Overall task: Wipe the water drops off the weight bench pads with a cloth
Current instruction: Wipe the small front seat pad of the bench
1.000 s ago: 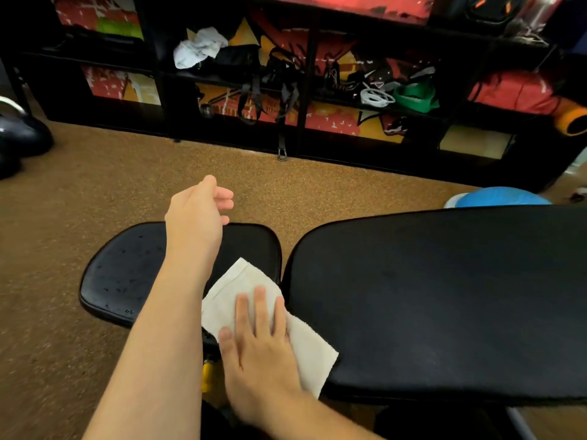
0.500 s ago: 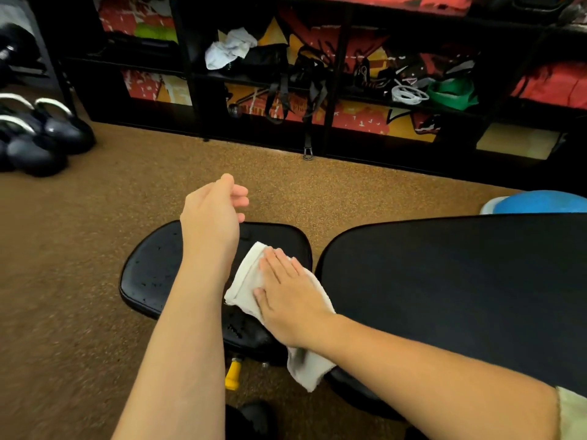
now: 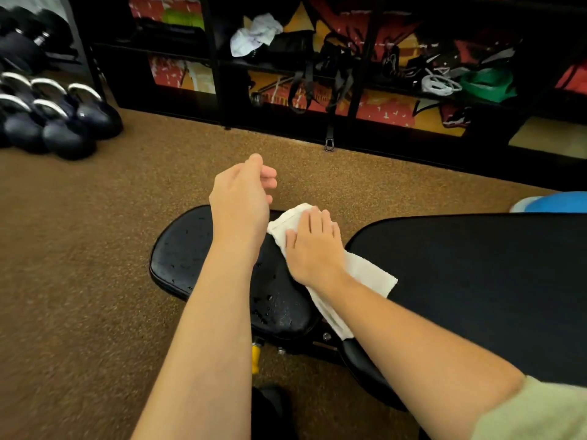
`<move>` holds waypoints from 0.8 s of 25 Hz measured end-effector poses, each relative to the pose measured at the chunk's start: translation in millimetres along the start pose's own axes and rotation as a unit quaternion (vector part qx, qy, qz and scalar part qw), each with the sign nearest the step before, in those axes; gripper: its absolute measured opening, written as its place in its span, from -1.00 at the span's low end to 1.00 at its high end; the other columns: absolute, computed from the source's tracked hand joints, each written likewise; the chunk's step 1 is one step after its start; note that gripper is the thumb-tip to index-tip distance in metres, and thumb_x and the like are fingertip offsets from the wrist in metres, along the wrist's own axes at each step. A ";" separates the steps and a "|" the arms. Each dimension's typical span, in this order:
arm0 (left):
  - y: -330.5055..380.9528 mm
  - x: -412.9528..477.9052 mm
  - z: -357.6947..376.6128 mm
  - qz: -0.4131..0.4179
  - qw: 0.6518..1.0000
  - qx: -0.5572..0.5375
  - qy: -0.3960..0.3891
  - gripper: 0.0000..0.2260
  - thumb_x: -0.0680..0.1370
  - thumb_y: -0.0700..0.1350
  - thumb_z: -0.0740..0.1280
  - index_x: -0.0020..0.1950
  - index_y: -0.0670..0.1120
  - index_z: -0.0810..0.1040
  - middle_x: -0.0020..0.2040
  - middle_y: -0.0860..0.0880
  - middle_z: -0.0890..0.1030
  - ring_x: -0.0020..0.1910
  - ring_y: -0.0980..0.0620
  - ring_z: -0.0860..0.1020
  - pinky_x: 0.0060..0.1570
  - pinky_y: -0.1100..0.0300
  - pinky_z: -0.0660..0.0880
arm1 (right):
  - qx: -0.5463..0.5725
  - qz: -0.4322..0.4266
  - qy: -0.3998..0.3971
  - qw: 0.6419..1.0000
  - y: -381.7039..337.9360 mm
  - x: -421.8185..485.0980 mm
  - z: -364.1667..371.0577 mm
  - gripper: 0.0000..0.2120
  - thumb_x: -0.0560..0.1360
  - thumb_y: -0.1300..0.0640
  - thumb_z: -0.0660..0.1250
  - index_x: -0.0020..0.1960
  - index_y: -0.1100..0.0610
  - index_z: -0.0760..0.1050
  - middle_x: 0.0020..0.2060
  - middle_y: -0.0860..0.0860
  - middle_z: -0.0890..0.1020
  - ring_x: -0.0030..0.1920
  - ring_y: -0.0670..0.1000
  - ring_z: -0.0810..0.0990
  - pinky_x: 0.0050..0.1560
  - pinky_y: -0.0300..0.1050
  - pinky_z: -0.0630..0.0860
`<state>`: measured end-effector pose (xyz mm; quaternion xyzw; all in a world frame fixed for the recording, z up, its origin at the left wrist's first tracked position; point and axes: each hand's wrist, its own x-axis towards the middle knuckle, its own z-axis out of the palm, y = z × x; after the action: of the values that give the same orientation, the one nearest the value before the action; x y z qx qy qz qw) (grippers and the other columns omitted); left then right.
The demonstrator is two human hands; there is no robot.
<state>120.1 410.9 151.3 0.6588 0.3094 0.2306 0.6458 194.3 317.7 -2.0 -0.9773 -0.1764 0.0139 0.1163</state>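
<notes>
A black weight bench stands on the brown floor. Its small seat pad (image 3: 184, 252) carries water drops on the left and near parts. The long back pad (image 3: 476, 281) stretches to the right and looks dry. A white cloth (image 3: 359, 274) lies across the gap between the two pads. My right hand (image 3: 309, 246) presses flat on the cloth at the far right part of the seat pad, fingers straight. My left hand (image 3: 241, 198) hovers above the seat pad with loosely curled fingers and holds nothing.
Several dark kettlebells (image 3: 63, 122) sit on the floor at the far left. A black shelf unit (image 3: 349, 74) full of straps, bands and a white rag runs along the back. A blue ball (image 3: 552, 201) shows behind the back pad. A yellow adjustment knob (image 3: 255, 357) sits under the seat.
My right hand has slid the cloth away from me, from the near edge of the seat pad toward its far right edge. The left hand stays raised above the pad.
</notes>
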 end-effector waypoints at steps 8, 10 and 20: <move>-5.1 -5.0 -0.3 -0.016 1.000 -0.018 -0.003 -0.67 0.71 0.06 0.19 0.04 -0.06 0.70 0.01 0.00 0.74 -0.09 0.03 0.65 -0.15 0.14 0.38 | -0.004 -0.175 -0.025 0.984 -21.9 -145.2 -3.0 -0.39 0.61 -0.07 0.01 0.53 0.24 0.38 0.50 0.14 0.43 0.51 0.15 0.40 0.48 0.13 0.34; -4.2 -4.4 -3.0 -0.017 1.000 -0.015 -0.001 -0.66 0.71 0.06 0.18 0.06 -0.08 0.70 0.01 0.00 0.74 -0.10 0.04 0.64 -0.15 0.14 0.38 | -0.014 -0.178 -0.051 0.983 -14.0 -111.0 -9.2 -0.31 0.62 -0.11 -0.18 0.61 0.24 0.18 0.60 0.14 0.25 0.60 0.15 0.20 0.56 0.09 0.11; -4.7 -10.1 -6.6 -0.001 1.000 0.005 0.012 -0.67 0.70 0.03 0.19 0.04 -0.10 0.70 0.00 -0.02 0.73 -0.09 0.02 0.63 -0.20 0.17 0.37 | -0.015 -0.019 -0.041 0.999 -3.1 7.8 -5.8 -0.36 0.67 -0.08 -0.21 0.63 0.27 -0.01 0.64 0.19 0.06 0.63 0.22 -0.01 0.59 0.15 -0.04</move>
<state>107.9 408.3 148.0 0.6587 0.3189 0.2359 0.6394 201.0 321.9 4.5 -0.9741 -0.1996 0.0496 0.0945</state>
